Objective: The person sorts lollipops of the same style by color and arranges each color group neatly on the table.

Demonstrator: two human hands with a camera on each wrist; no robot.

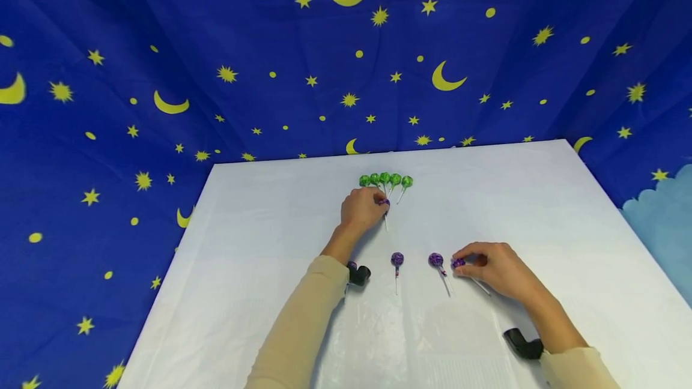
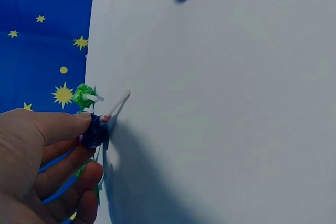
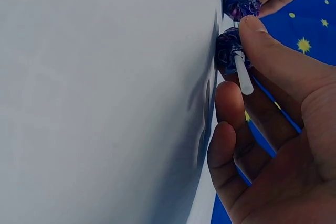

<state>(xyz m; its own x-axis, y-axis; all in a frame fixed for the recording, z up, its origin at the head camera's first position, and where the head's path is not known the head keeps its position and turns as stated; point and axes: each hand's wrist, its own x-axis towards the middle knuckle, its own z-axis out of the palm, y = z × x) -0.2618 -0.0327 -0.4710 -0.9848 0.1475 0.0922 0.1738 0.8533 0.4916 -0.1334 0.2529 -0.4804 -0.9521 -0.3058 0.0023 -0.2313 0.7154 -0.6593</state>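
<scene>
My left hand (image 1: 362, 209) pinches a purple-wrapped lollipop (image 1: 384, 202) by its head, between thumb and fingertips; its white stick points toward me. Just beyond that hand lies a fanned row of several green lollipops (image 1: 396, 179), sticks toward me, some partly hidden by the fingers. My right hand (image 1: 500, 266) has thumb and fingers on the head of another purple lollipop (image 3: 229, 51), close over the table. To its left lie two purple lollipops, a slanted one (image 1: 435, 260) and a straight one (image 1: 397, 259). One more purple head (image 1: 352, 265) is mostly hidden behind the left wrist.
A white-covered table (image 1: 259, 227) extends under both hands. Behind it and at the sides hangs a blue cloth (image 1: 303, 41) with yellow moons and stars. Black wrist devices sit at the left wrist (image 1: 359, 275) and the right wrist (image 1: 522, 344).
</scene>
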